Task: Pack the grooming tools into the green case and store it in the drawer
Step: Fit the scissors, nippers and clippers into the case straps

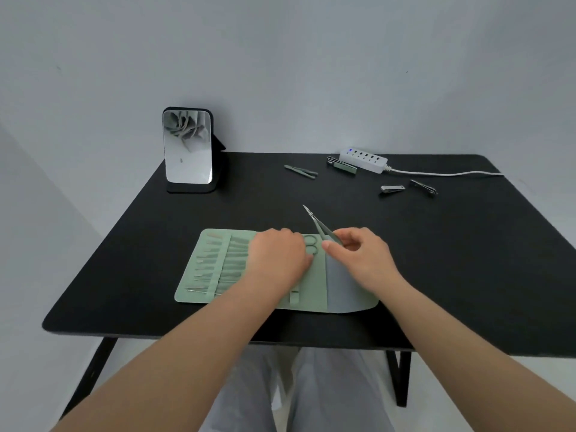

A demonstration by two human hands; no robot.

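On table: green case, soft, flat; left hand presses it, fingers flat. Right hand pinches nipper, thin, stiff, sharp-tipped; hold by handles.

— What stands on the black desk far beyond the fingers, to their left?
— A mirror on a dark stand, upright near the wall.
— And far beyond them to the right?
— A white power strip, one blue light on, its cord trailing right along the desk.
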